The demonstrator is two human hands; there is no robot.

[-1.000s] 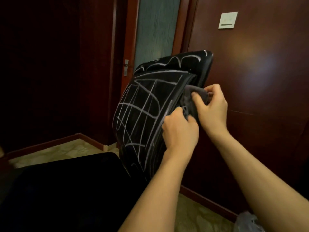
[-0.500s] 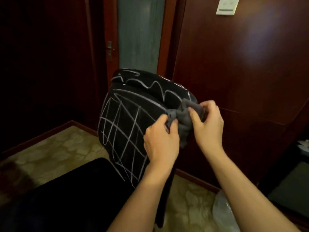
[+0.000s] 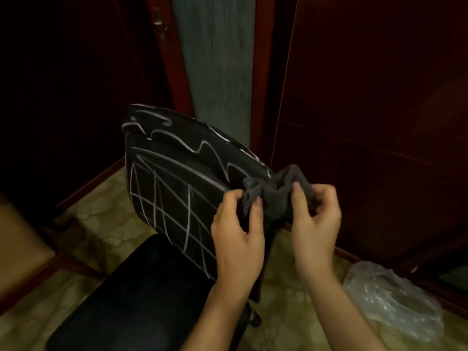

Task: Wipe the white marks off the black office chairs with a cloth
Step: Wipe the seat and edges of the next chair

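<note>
Since a moment ago, chair back [image 3: 174, 188] has swung lower-left of my hands.
Left hand [image 3: 238, 231] and right hand [image 3: 316, 219] both pinch the bunched cloth [image 3: 276, 193] at its top right corner; white marks [image 3: 162, 211] run leftward, nearer the left.

Person: two bare forearms, no sleeves, watch or rings visible; left hand [image 3: 238, 229] and right hand [image 3: 315, 219] ungloved, fingernails short.

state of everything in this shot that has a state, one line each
chair backrest: upright, covered in white marks, unwiped
chair seat: black, no marks visible
cloth: bunched up, held by both hands beside the backrest's right edge
left hand: pinches the cloth
right hand: grips the cloth
door: too little shows to tell whether it is shut
plastic bag: crumpled on the floor
</note>
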